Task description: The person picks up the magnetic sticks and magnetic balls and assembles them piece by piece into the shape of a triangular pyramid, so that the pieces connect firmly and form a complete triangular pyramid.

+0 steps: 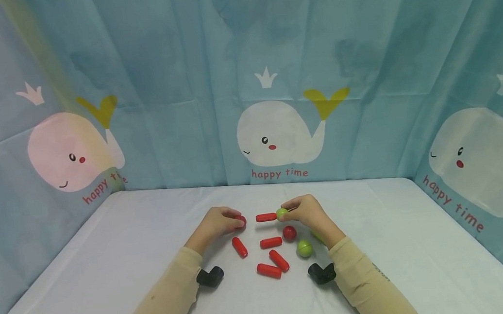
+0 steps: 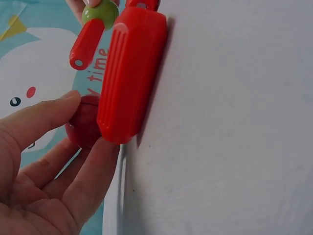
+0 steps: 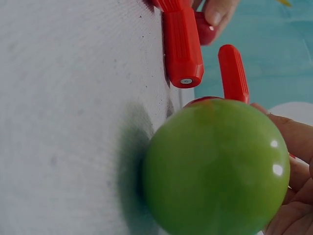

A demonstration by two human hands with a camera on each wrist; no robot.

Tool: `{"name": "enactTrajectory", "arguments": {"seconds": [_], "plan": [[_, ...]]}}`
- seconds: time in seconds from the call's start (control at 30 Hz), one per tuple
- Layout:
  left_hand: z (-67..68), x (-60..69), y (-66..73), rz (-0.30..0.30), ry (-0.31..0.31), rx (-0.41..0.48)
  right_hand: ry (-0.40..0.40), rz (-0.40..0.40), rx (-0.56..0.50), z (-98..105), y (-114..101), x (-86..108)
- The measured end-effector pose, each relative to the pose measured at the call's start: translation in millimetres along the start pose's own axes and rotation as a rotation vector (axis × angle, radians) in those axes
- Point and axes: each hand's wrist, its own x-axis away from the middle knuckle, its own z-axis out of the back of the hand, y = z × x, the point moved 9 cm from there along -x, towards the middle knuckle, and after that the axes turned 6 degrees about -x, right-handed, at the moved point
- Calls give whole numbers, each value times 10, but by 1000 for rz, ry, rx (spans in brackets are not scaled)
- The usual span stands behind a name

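Observation:
The left hand (image 1: 218, 222) pinches a dark red ball (image 1: 241, 221) between thumb and fingers; the left wrist view shows that ball (image 2: 84, 122) partly behind a nearer red stick (image 2: 132, 73). Facing it, the right hand (image 1: 307, 212) holds a green ball (image 1: 282, 214), from which a red stick (image 1: 266, 217) points left toward the left hand. Stick and ball touch end-on; the stick's free end (image 2: 79, 62) has a small pale dot. In the right wrist view a near green ball (image 3: 215, 169) hides the held ball and part of the right hand (image 3: 296, 196).
Between the forearms lie several red sticks (image 1: 271, 242), another red ball (image 1: 289, 233) and a green ball (image 1: 304, 248). A further green piece (image 1: 317, 235) is partly behind the right wrist. Black wrist mounts (image 1: 210, 277) stick inward from both sleeves. A printed curtain stands behind the white table (image 1: 150, 217).

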Motion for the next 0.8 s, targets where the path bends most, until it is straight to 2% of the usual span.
{"name": "enactTrajectory", "arguments": {"seconds": [0.17,0.4,0.8], "plan": [[-4,10,5,9,-6,-6,3,-22,13,-8,16,0],[6,66,71,-3,-14,-7,2,-14,26,-14,5,7],[-31,136,158,-75,-37,47,-14,19,-9,-21,-21,18]]}}
